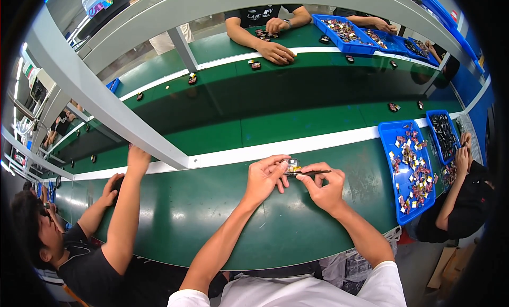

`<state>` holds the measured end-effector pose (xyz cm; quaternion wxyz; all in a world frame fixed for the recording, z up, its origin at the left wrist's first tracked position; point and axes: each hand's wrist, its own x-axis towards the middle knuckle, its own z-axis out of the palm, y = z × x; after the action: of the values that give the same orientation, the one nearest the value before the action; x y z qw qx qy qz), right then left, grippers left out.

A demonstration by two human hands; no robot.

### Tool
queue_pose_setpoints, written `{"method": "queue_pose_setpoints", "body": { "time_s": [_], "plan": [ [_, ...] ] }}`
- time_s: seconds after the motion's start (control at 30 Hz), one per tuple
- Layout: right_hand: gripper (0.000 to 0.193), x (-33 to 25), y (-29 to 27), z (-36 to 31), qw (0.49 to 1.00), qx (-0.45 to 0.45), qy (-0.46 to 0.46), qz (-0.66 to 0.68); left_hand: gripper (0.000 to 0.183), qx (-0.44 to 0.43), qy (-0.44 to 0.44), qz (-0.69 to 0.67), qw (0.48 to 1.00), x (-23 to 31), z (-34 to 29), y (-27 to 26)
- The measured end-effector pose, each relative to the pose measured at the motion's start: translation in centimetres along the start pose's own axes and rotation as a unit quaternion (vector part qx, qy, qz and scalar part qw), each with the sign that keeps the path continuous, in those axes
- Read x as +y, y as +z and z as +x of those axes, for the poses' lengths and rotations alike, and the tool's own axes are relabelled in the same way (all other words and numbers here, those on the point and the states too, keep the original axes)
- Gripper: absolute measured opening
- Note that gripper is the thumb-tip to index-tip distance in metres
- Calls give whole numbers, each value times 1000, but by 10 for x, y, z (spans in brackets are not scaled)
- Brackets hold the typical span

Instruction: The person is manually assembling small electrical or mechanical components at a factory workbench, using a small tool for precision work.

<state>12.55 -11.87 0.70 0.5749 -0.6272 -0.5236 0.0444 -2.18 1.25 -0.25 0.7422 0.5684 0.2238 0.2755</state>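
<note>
Over the green bench in front of me, my left hand (265, 177) pinches a small electronic unit (292, 163) between thumb and fingers. The unit has a dark and clear casing with a yellow part at its lower side. My right hand (325, 187) is closed around black tweezers (317, 172), a slim dark tool lying almost level. The tips of the tweezers reach the unit's lower edge; whether they grip any part of it is too small to tell.
To my right stands a blue tray (398, 201) of small red and yellow parts, beside another blue tray (433, 116) of black pieces. A white rail (297, 150) and a grey post (106, 89) border the conveyor belt (254, 129). Co-workers sit left, right and opposite.
</note>
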Motion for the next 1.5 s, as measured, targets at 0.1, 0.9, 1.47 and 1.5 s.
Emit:
{"method": "queue_pose_setpoints", "body": {
  "time_s": [0.1, 0.9, 1.47, 1.5],
  "plan": [
    [15, 0, 1, 1, 1000, 3, -23, -4, 27, -2, -3, -3, 1000, -1, 0, -1],
    [19, -7, 11, 1, 971, 11, -223, -84, 18, 54, -9, 75, 996, 0, -1, 7],
    [15, 7, 0, 8, 991, 107, -82, -17, 16, 165, 12, 92, 982, 3, 51, -16],
    [15, 7, 0, 9, 993, 101, -62, -9, 17, 194, 40, 108, 974, 8, 66, -28]
  ]
}}
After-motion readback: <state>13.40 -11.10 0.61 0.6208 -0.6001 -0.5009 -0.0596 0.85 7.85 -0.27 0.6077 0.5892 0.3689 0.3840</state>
